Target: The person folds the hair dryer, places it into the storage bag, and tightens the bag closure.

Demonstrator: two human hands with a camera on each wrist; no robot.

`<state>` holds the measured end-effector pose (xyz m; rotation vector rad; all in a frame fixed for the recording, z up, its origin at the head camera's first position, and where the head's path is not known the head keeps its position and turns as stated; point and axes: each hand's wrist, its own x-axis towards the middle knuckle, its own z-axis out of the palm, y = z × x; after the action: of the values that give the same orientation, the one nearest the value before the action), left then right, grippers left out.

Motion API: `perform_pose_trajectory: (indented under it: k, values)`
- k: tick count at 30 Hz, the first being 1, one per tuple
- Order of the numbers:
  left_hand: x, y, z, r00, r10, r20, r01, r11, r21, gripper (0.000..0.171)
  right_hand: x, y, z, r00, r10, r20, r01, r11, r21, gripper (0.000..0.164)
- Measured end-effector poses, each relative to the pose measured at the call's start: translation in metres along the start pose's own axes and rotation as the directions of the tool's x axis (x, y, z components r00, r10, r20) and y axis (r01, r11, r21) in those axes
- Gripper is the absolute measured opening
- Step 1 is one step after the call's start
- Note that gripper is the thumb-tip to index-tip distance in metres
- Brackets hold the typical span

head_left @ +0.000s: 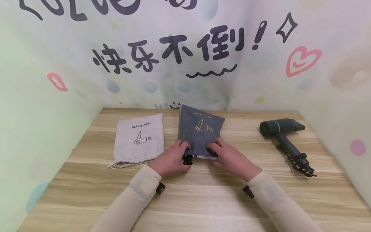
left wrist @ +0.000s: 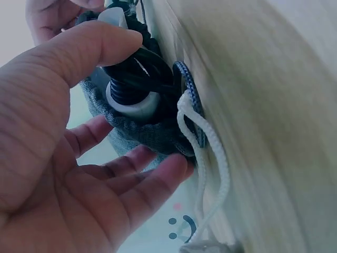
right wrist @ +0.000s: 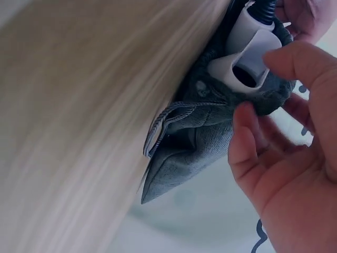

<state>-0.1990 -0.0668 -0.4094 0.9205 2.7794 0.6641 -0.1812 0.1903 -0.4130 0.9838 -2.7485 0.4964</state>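
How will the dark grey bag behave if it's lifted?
The dark grey bag will probably flop, as its fabric creases. It may feel heavier than cloth alone, with the white appliance inside. The black cord might spill out, as it protrudes from the mouth.

- From here, the left hand's (left wrist: pixel 47 158) thumb lies over a black cable (left wrist: pixel 152 67), fingers against a dark pouch (left wrist: pixel 139 129).
- A pale collar (left wrist: pixel 136 110) sits in the pouch's mouth.
- White string (left wrist: pixel 225 163) crosses a blue braided loop (left wrist: pixel 192 92).
- Beyond, part of the right hand (left wrist: pixel 43 20).
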Motion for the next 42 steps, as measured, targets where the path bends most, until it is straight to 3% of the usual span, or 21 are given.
perform_pose_trajectory:
  k: [4,13,35,42]
  values:
    - [0.0018,-0.0002,-0.0002,1.000,-0.003,0.013,0.003,1.000,-0.004,0.061,-0.0024,0.0026,-0.0007,1.000,0.005,-0.026,-0.005,1.000,-0.004,0.040]
    - [0.0035,-0.0022,0.0019,1.000,-0.026,0.004,0.026,1.000,-0.015,0.056,-0.0005,0.0048,0.0021,0.998,0.024,0.065,-0.024,1.000,0.000,0.027]
    - [0.0034,-0.0010,0.0036,0.998,-0.045,-0.042,0.043,0.997,-0.060,0.052,-0.0013,0.0042,0.0031,1.000,0.008,-0.019,-0.008,1.000,0.006,0.030]
    - [0.0028,-0.0010,0.0044,0.994,-0.042,-0.097,0.039,0.999,-0.034,0.051,-0.0010,0.0056,0.0032,1.000,-0.005,-0.030,0.006,1.000,0.006,0.030]
